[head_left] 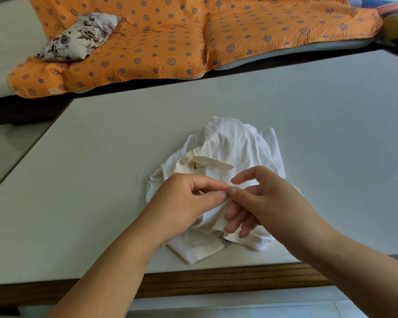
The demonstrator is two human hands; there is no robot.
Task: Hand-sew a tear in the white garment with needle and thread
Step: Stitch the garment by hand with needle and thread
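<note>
Needle (224, 180) between hands; left hand (189, 199) pinches garment (234, 143), right hand (271, 198) splayed.

This is a living room in a home. A pale sofa (0, 72) runs along the far side, draped with an orange quilted cover (193, 42) printed with purple stars and wheels, and a flowered cushion (78, 37) lies on it. In front stands a low white table (285, 111) with a wooden edge (216, 281), on a pale tiled floor (7, 143).

Crumpled white garment (230, 143), needle (224, 180) tilted above, thread (136, 184) looped leftward.
</note>
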